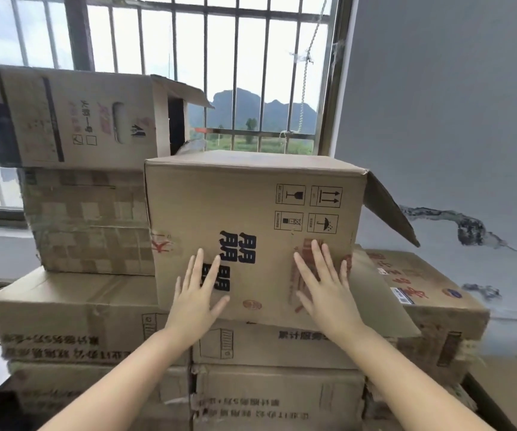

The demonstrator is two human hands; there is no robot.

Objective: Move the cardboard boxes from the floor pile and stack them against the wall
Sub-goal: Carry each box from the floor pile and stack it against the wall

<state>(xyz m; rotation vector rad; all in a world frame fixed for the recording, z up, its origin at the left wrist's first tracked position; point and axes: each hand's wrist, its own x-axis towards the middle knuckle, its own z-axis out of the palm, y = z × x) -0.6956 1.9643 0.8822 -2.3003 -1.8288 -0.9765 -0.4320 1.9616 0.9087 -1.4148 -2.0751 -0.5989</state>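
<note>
A brown cardboard box with black characters and handling symbols sits on top of a stack of boxes under the barred window. Its right flap hangs open. My left hand lies flat on its front face with straight, spread fingers. Flat on the same face, to the right, rests my right hand, fingers also straight. Beside this box on the left stands a checker-taped box, with an open-ended box lying on top of it. Wider flat boxes form the layers below.
A barred window is behind the stack, with hills outside. A grey wall with peeling paint rises on the right. A flat box juts out at the stack's right side. Dark floor shows at the lower left.
</note>
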